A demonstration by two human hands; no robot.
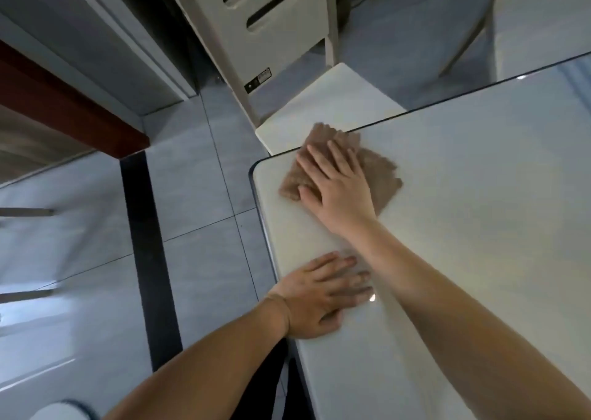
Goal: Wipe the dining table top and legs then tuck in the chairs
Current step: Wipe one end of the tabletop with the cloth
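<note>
- The right hand (339,189) lies flat on the brown cloth (382,167), near the bench (463,227) corner.
- Its fingers (315,164) are straight and spread, pressing rather than gripping. This is judged to keep the cloth flat for wiping.
- The left hand (319,298) rests palm-down at the bench's side edge, fingers extended and holding nothing. It is probably bracing the reach.
- The chair (275,29) stands at the far edge with its seat partly out, so it is not yet tucked in.
- The bench legs are not in view.

small dark label (258,80) on white chair back (271,26), print too blurred to read
</note>
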